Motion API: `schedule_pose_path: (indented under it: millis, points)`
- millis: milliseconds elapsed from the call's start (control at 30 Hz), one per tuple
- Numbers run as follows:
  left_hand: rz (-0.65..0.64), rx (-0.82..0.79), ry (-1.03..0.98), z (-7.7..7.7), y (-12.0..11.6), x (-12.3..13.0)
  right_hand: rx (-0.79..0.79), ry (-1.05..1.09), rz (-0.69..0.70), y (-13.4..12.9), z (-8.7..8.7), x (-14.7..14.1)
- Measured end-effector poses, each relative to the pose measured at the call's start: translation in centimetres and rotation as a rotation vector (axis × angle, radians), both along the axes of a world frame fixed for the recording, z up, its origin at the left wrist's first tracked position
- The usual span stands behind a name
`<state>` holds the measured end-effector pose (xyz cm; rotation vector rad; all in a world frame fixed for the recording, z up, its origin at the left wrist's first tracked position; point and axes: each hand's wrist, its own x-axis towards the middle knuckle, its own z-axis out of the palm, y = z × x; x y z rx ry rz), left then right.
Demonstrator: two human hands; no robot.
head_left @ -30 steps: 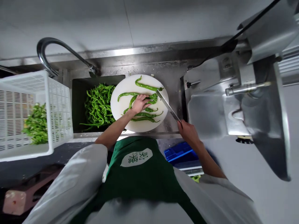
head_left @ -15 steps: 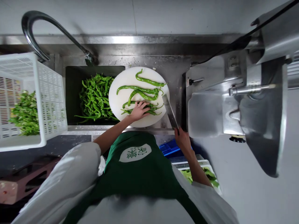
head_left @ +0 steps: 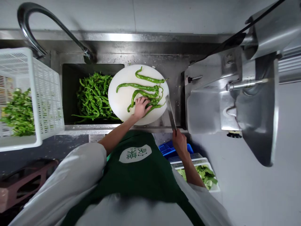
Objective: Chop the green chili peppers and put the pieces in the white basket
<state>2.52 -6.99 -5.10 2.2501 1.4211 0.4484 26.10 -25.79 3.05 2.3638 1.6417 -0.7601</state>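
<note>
Several long green peppers lie roughly side by side on a round white cutting board, most of their stem ends toward the right. My left hand rests over the lower peppers, its fingers curved around them and partly hiding them. In my right hand is the handle of a knife. The blade points up and away from me, beside the board's right edge, near the pepper stems. Left of the board, a heap of green peppers fills part of the sink.
A white basket with chopped greens stands at the left, below a curved faucet. At the right is a metal slicing machine. Blue trays and a crate of leafy greens are below the counter.
My left hand has shifted slightly up and right over the lower peppers, which lie closer together. The knife has turned a little more upright. The whole view has shifted slightly.
</note>
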Motion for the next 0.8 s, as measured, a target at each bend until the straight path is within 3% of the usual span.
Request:
schedule_pose_path:
  millis: [100,233,500,633,800]
  points:
    - [0.096,-0.006,-0.042,-0.7,0.3,-1.0,0.038,-0.01,-0.008,-0.2,0.7,0.4]
    - [0.127,-0.042,-0.09,-0.9,1.2,0.2,0.038,0.007,0.012,0.1,0.9,0.2]
    - [-0.019,-0.004,0.073,-0.1,-1.0,1.2,0.058,0.014,0.046,0.4,1.7,-0.4]
    - [0.008,-0.009,0.127,-0.4,-2.0,0.6,0.046,0.024,0.08,0.5,2.5,-1.5]
    - [0.015,0.013,0.132,-0.6,-2.5,0.0,-0.092,0.031,0.137,1.1,2.2,-2.7]
